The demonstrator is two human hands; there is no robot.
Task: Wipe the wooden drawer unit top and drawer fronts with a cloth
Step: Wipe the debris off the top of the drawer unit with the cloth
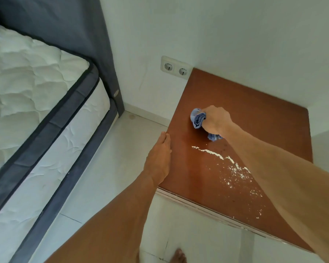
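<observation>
The wooden drawer unit top (254,118) is a reddish-brown board standing in the corner against the white wall. My right hand (216,120) is closed around a bunched blue cloth (198,119) and presses it onto the board near its middle-left. White powder or crumbs (234,168) lie in a streak and scatter on the near half of the top. My left hand (159,158) rests flat along the board's left edge, fingers together, holding nothing. The drawer fronts are hidden below the top's front lip (198,204).
A bed with a white quilted mattress (30,88) and a grey frame fills the left. A double wall socket (175,68) sits just beyond the board's far left corner. Pale floor tiles (95,177) run between bed and unit. A bare foot (179,256) shows at the bottom.
</observation>
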